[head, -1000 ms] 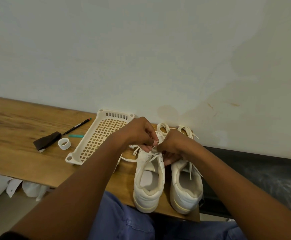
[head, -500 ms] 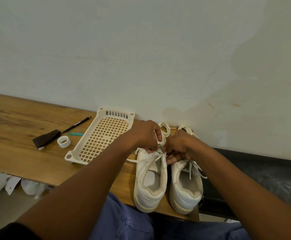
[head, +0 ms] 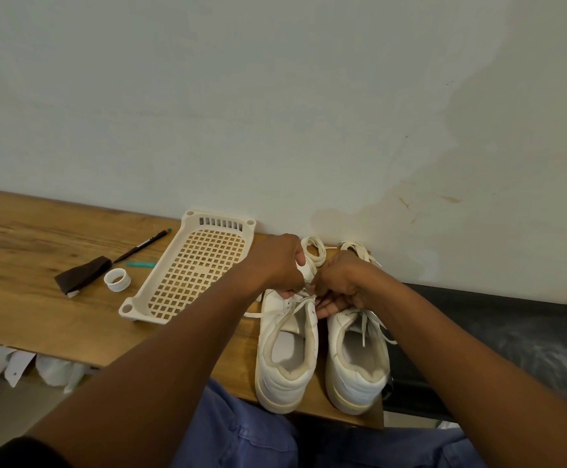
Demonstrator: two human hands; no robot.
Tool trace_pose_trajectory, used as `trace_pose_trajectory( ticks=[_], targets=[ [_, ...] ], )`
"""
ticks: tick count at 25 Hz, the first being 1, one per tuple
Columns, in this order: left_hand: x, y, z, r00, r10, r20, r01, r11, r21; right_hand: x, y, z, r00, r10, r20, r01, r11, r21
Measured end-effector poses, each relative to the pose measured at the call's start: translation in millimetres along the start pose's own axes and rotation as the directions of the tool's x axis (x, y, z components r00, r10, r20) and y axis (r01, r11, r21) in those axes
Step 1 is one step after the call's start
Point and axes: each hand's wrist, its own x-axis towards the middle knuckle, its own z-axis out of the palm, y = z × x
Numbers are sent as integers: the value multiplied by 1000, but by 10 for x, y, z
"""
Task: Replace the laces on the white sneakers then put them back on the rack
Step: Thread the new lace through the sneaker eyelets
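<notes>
Left sneaker (head: 287, 352): on the near edge of the wooden table (head: 22, 265), heel toward the person, toe hidden under the hands. A white lace (head: 292, 307) runs across its upper eyelets, loose ends trailing over the collar and off to the left.
Right sneaker (head: 358, 359): just beside the left one, same heading. Lace ends hang loose over the tongue, untied.
Left hand (head: 277, 265): fingers curled, pinching the lace at the left sneaker's throat.
Right hand (head: 342, 278): fingers curled inward at the same spot, close against the left hand; it appears to grip the lace, though the contact itself is hidden.
Spare laces (head: 314, 251): white coils on the table behind the hands, against the wall; a second coil sits behind the right wrist. Old or new, cannot tell.
Progress (judgement): mid-lacing on the left sneaker, near the top eyelets. Right sneaker carries a lace but is not tied. Return to the rack not begun.
Rack: cream perforated tray (head: 191, 268) just left of the sneakers may be it; uncertain.
Other items: black pen (head: 140, 246), teal stick (head: 140, 264), white tape ring (head: 117, 280), dark folded piece (head: 82, 273), all left of the tray.
Writing/brands: none legible on sneakers, tray or pen.
</notes>
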Motion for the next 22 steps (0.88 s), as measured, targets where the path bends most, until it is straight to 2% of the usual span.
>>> trace_pose_trajectory(
  ticks=[7, 14, 18, 20, 22],
  targets=[
    [24, -36, 7, 998, 28, 48, -28, 1000, 4, 94, 60, 14, 996, -74, -44, 74, 997, 1],
    [84, -96, 7, 998, 58, 29, -60, 997, 58, 154, 84, 59, 967, -182, -178, 145, 969, -202],
    [81, -108, 6, 997, 76, 34, -78, 996, 47, 171, 80, 84, 875, -426, -230, 271, 824, -497],
    [86, -117, 11, 996, 78, 42, -80, 996, 47, 129, 53, 99, 884, -425, -197, 262, 798, -543],
    [93, -132, 8, 996, 79, 49, -82, 995, 59, 72, 36, 91, 916, -376, -136, 265, 825, -499]
  ],
)
